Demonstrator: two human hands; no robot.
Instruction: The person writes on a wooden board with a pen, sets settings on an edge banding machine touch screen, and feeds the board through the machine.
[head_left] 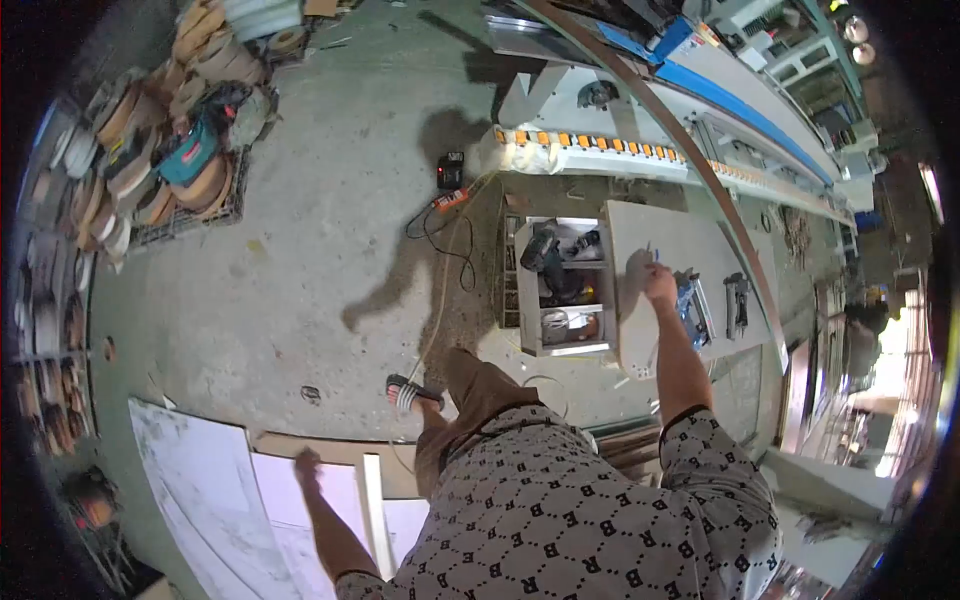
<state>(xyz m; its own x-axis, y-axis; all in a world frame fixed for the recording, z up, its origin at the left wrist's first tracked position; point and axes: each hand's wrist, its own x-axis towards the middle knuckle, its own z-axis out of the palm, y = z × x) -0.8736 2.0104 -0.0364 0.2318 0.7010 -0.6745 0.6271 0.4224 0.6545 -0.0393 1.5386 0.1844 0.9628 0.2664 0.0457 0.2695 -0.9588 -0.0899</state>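
the right arm point(685, 360) is stretched forward, the right hand point(659, 287) partly curled. the left arm point(335, 528) is held out to the side, the left hand point(308, 467) loosely bent.

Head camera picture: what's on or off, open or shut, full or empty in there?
Black box: red light on
Divided tray: open on top, things inside
Drill: lying at the tray, can't tell if on
Striped slipper: worn on a foot
Right hand: at the grey board, too small to tell if empty
Left hand: too small to tell
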